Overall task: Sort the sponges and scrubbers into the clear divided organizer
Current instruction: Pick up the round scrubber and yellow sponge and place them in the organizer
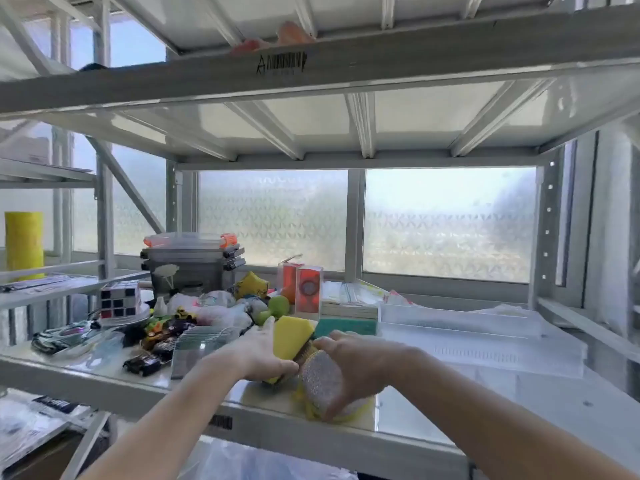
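My left hand (260,355) grips a yellow sponge (290,337) held up on edge above the shelf's front. My right hand (356,363) closes over a silver glittery scrubber (320,382) with a yellow underside, which rests near the front edge. A green sponge (346,328) lies flat just behind both hands. The clear divided organizer (485,337) stretches along the shelf to the right, long and shallow, with nothing visible in its compartments.
The left half of the metal shelf (194,386) is crowded: toy cars (162,336), plastic bags, a cube puzzle (119,297), stacked storage cases (192,261), green balls (278,305), orange boxes (304,289). An upper shelf beam (311,64) hangs low overhead.
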A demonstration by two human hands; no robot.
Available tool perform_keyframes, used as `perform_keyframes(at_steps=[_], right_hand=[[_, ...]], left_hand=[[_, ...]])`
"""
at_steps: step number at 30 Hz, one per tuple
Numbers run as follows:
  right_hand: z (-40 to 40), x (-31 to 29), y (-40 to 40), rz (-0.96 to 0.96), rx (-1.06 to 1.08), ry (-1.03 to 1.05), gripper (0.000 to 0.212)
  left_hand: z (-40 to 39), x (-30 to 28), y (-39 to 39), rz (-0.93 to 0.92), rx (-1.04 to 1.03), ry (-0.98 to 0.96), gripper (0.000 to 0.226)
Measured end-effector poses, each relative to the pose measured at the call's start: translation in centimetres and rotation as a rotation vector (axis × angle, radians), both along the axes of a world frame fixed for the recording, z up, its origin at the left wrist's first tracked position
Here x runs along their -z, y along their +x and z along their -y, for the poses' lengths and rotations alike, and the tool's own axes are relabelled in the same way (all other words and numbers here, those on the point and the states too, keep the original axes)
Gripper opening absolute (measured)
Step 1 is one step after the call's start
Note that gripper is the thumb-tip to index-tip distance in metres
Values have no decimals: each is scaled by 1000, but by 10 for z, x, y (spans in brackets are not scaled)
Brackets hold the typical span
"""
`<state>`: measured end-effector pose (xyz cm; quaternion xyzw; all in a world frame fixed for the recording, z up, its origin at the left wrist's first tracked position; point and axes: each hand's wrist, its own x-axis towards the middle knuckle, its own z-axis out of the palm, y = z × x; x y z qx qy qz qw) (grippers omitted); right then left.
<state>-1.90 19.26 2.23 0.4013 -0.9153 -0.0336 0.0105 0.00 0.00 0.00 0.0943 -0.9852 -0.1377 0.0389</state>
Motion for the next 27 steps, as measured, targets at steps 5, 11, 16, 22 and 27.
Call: perform_keyframes(at_steps=[5,11,16,22,27], right_hand=[[9,7,-14,3,1,87,112],[12,12,-14,-59,-34,28,103],[12,12,-9,-265,-151,-102,93],[-4,-22,3,-476,-139,-346,76],[-51,-54,10,-467,5,-505,46]], left_hand=[[6,6,-8,23,-8,-12,107],[12,7,-7,-102,-13,33,112],[8,-9,3,-333,-77,78,116],[-11,-41,24,-664,-22,143,72],[-45,-59,27,-757,96,181,75]])
